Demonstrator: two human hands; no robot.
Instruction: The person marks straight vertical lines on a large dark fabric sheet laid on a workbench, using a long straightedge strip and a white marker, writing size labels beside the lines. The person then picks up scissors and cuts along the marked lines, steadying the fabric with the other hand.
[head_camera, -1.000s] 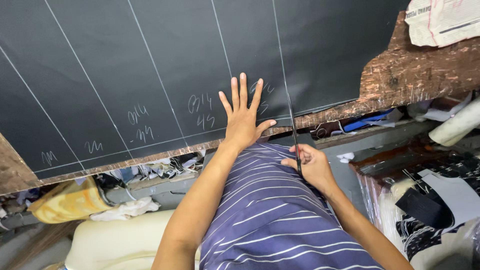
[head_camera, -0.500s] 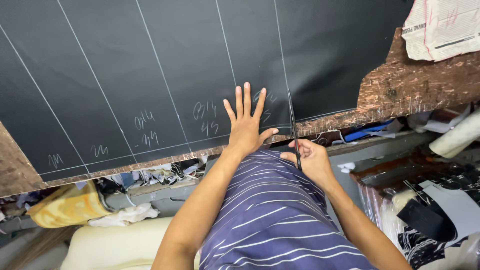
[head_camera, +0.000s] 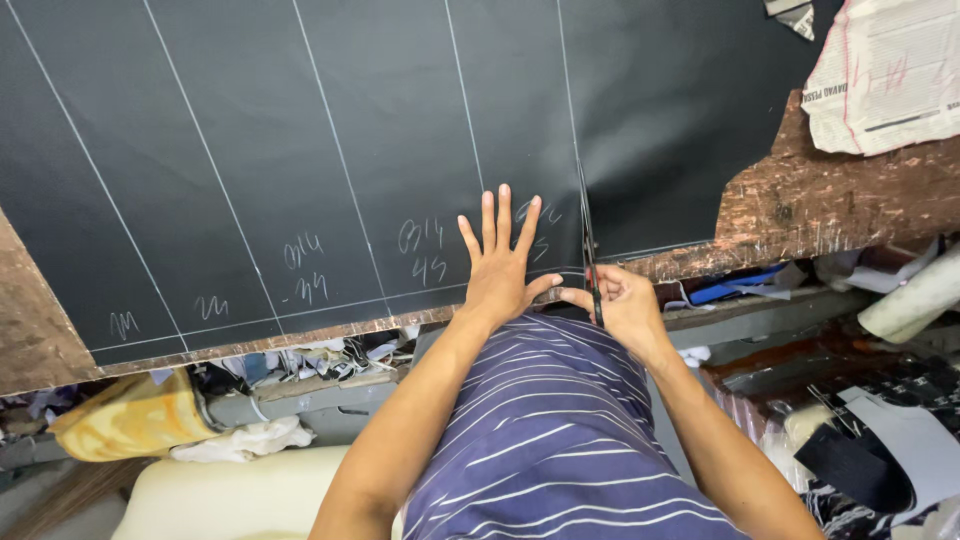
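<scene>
The left hand (head_camera: 500, 270) lies flat and fully spread on the dark sheet (head_camera: 300, 150), fingers fanned out, holding nothing — it simply presses the material down just left of a chalk line (head_camera: 566, 100). The right hand (head_camera: 625, 305) is closed around the handles of a pair of scissors (head_camera: 588, 240), whose blades run up along that chalk line from the near edge of the sheet, at the lip of the worn wooden table (head_camera: 820, 200). The sheet covers most of the tabletop, ruled with several slanting chalk lines and chalk scribbles. To cut well here, it seems wise to keep the flat palm close beside the blades so the sheet cannot ride up, and to sight along the line — long, steady strokes rather than short snips.
</scene>
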